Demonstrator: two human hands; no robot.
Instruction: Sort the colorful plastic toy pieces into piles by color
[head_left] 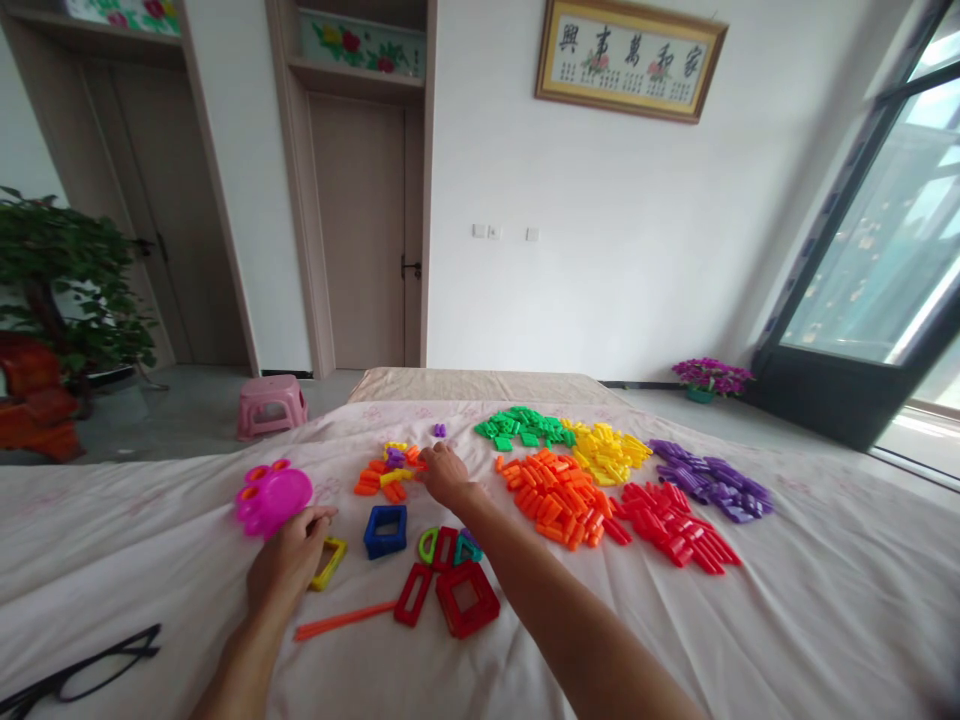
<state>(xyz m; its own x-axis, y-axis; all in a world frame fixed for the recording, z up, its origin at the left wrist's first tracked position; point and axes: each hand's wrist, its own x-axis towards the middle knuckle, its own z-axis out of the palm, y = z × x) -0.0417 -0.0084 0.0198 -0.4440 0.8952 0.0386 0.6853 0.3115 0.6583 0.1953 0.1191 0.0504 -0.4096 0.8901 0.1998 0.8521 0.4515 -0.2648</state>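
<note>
My right hand (445,474) reaches over the right edge of a small mixed pile of orange, yellow and purple plastic pieces (382,480). Its fingers are bent together at an orange plastic piece (412,455). My left hand (294,545) is closed above the sheet, between a magenta paw-shaped dish (277,500) and a yellow frame tile (330,565). Whatever may be inside its curled fingers is hidden. A stack of blue square frame tiles (385,531) lies between my two forearms. Nearer to me are red square frame tiles (468,598) and a red rectangular frame (413,594).
Sorted piles of green (523,427), yellow (609,453), orange (556,497), red (679,525) and purple pieces (712,480) cover the right side. Orange sticks (345,620) lie in front, black glasses (82,670) at lower left. A pink stool (271,405) stands beyond the sheet.
</note>
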